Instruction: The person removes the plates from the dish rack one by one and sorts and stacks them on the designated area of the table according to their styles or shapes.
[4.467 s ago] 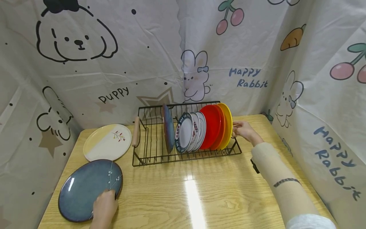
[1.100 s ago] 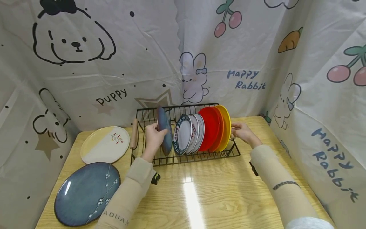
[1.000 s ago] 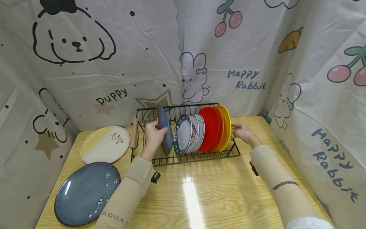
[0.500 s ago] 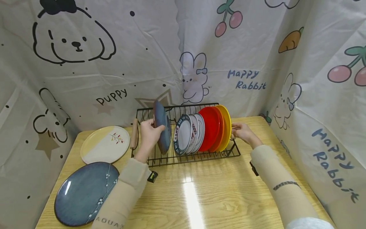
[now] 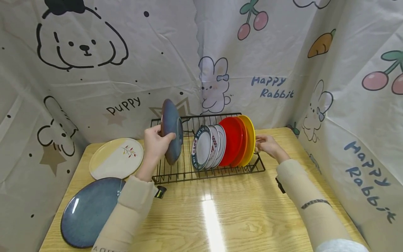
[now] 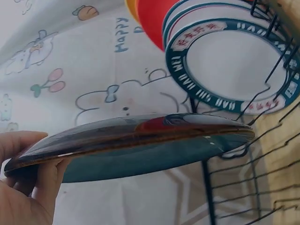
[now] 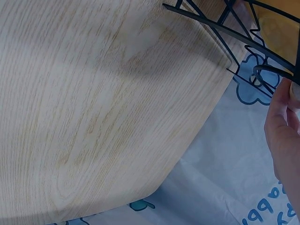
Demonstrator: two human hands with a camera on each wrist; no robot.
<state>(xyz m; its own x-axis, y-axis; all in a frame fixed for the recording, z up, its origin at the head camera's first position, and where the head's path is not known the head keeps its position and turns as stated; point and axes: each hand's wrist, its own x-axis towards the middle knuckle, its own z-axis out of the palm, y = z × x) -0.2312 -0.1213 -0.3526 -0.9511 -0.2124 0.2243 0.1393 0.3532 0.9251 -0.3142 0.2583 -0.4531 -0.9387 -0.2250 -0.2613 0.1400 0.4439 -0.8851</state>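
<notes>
My left hand pinches a dark blue plate by its left edge, thumb on one face and fingers behind. The plate stands nearly upright, raised over the left part of a black wire dish rack. In the left wrist view, the blue plate shows edge-on, its far end close to the rack wires. My right hand grips the handle at the rack's right end, mostly hidden by the fingers. Standing in the rack are several white plates with patterned rims, red plates and a yellow plate.
At the left of the wooden table lie a large blue oval plate, partly behind my left sleeve, and a yellow-and-white plate with a leaf sprig. Printed curtains stand close behind and at both sides.
My left hand has gone from the oval plate on the table to the rack. It has lifted the upright blue plate up and left. The right hand stays at the rack's end.
</notes>
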